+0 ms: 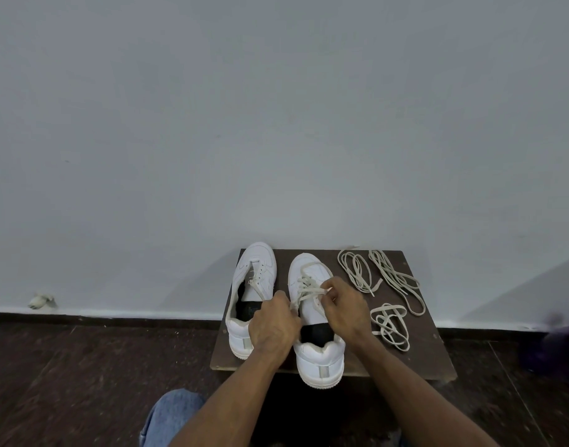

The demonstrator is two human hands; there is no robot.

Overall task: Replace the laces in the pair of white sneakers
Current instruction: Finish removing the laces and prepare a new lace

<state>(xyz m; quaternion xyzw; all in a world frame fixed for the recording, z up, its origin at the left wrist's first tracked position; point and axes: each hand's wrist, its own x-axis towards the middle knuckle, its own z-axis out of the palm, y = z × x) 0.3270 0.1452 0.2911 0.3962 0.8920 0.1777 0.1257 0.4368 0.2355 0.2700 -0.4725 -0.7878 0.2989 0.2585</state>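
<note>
While both hands pinch its cream lace (304, 287), left hand (273, 327) and right hand (347, 312), the white right sneaker (318, 356) sits half-laced

Insole (251, 309) print seemingly unreadable

Count, head view. White sneakers: 2, side by side on the bench (431, 350), the left sneaker (254, 279) and the right sneaker (312, 317). Loose lace bundles lying on the bench to the right of the sneakers: 3, namely a far-left bundle (357, 272), a far-right bundle (397, 280) and a near bundle (391, 324). Laces threaded in a sneaker: 2, one lace (309, 287) in the right sneaker and one short lace (255, 283) in the left sneaker. Hands: 2, a left hand (273, 327) and a right hand (346, 309). Benches: 1. Knees in blue denim (173, 414): 1 visible.
</note>
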